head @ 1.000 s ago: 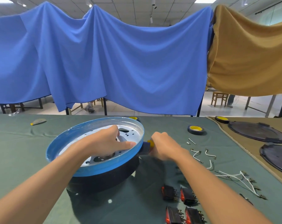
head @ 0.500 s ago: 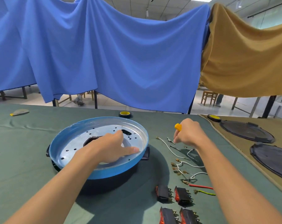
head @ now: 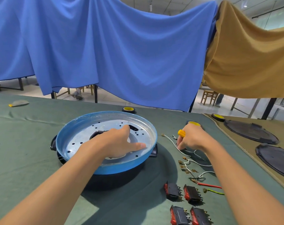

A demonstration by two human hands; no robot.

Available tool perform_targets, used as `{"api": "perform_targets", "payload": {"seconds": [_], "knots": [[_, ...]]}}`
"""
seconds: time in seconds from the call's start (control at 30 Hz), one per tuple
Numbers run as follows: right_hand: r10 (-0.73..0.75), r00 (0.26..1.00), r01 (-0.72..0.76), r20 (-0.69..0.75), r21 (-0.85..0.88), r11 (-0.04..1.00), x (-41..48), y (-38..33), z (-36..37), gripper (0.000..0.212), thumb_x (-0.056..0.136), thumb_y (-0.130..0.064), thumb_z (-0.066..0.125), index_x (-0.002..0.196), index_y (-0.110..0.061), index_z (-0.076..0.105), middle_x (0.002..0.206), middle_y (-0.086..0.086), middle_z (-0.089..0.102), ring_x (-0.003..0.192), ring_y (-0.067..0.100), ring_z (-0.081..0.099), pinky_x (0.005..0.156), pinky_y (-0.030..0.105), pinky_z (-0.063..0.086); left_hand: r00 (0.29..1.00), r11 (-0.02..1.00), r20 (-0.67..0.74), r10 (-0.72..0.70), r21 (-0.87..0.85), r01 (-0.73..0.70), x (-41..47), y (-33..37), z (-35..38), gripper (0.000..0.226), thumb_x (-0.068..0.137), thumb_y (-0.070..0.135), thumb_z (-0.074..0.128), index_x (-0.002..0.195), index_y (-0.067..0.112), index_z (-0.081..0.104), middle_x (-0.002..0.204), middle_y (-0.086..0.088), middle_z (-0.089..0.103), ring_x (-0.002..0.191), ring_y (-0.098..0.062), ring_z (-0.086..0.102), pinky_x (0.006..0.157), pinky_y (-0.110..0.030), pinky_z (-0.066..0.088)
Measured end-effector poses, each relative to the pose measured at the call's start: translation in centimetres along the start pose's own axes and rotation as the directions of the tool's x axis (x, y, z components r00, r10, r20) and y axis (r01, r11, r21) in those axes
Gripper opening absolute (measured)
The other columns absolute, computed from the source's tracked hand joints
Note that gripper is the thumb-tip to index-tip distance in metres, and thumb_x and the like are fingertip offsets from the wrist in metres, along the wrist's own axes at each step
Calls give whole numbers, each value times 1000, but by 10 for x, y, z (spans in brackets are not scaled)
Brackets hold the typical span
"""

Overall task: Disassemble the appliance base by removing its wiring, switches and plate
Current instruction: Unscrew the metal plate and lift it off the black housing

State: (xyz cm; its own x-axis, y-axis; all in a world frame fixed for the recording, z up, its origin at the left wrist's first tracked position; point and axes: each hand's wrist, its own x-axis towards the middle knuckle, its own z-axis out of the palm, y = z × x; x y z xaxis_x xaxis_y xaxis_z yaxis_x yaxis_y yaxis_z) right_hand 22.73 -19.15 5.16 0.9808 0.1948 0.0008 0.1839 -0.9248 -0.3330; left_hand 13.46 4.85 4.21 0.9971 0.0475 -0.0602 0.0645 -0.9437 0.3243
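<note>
Screwdriver (head: 180, 133) shaft hidden in R hand (head: 193, 139), bottom switches (head: 178, 215) cut by btm edge

Workshop: cloth-covered bench (head: 24, 143), hung drapes (head: 121, 46).

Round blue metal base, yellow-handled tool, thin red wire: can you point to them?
Round blue metal base (head: 121, 168), head view, front wall.
Yellow-handled tool (head: 181, 132), head view, handle end.
Thin red wire (head: 209, 185), head view, middle.
</note>
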Motion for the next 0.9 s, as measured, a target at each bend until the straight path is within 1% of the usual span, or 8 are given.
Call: {"api": "perform_targets", "payload": {"seconds": [0.1, 0.27, 0.43, 0.57, 0.63, 0.73, 0.8, 0.9], "knots": [[3, 1000, -3, 1, -23, 1000, 1, 1, -1, 6, 74, -9, 79, 80, -9, 77, 78, 2, 72, 75, 15, 66, 79, 37, 59, 1000, 1000, 7, 3, -9, -3, 2, -1, 0, 79, 74, 83, 45, 130, 28, 35, 88, 12, 51, 81, -8, 53, 71, -33, 45], [9, 1000, -10, -16, -33, 999, 3, 2, 2, 10, 75, -11, 78, 83, -6, 74, 83, 7, 72, 80, 21, 67, 78, 39, 59, 1000, 1000, 17, 13, -16, -13, 3, 0, 1, 81, 74, 82, 45, 133, 28, 33, 93, 10, 52, 81, -10, 54, 69, -30, 47], [16, 999, -17, -40, -27, 999, 4, 4, 3, 11, 78, -13, 78, 85, -7, 70, 83, 6, 70, 81, 20, 65, 76, 36, 57, 1000, 1000, 10, 15, -17, -14, 2, 0, 1, 79, 74, 83, 44, 130, 28, 33, 83, 15, 49, 77, -9, 54, 59, -27, 41], [0, 999, -1, -41, -26, 1000, 4, 6, 5, 6, 82, -10, 75, 84, -11, 70, 82, 3, 67, 75, 13, 61, 63, 25, 51, 1000, 1000, 27, 11, -9, -11, 1, 1, 0, 79, 75, 81, 44, 132, 27, 33, 88, 12, 53, 81, -11, 56, 67, -30, 47], [7, 1000, -8, -25, -31, 999, 4, 6, 3, 8, 81, -14, 76, 84, -10, 70, 84, 6, 69, 78, 17, 63, 65, 27, 52, 999, 1000, 32, 12, 3, -12, -1, 3, -3, 75, 77, 79, 45, 130, 27, 35, 89, 11, 55, 81, -11, 57, 69, -30, 49], [31, 998, -30, -55, 7, 1000, 4, 3, -4, 26, 81, -26, 76, 90, -3, 68, 88, 14, 70, 79, 24, 64, 70, 35, 52, 999, 997, 35, 34, 61, -36, -6, 3, -14, 68, 81, 76, 45, 125, 24, 44, 90, 10, 58, 82, -13, 59, 69, -30, 50], [17, 996, -12, -86, 61, 998, 3, -4, -11, 37, 84, -33, 72, 94, 2, 66, 84, 14, 70, 68, 21, 56, 63, 34, 46, 997, 992, 53, 59, 106, -64, -10, 1, -24, 67, 83, 74, 44, 122, 21, 50, 99, 8, 60, 87, -15, 58, 76, -31, 50], [-32, 996, 19, 82, 152, 988, -8, -24, -19, 43, 90, -43, 62, 85, 0, 62, 73, 5, 74, 50, 17, 39, 48, 26, 37, 988, 985, 110, 106, 125, -120, -15, 1, -33, 52, 88, 66, 44, 93, 19, 63, 83, 6, 63, 73, -12, 54, 69, -25, 43]]}}
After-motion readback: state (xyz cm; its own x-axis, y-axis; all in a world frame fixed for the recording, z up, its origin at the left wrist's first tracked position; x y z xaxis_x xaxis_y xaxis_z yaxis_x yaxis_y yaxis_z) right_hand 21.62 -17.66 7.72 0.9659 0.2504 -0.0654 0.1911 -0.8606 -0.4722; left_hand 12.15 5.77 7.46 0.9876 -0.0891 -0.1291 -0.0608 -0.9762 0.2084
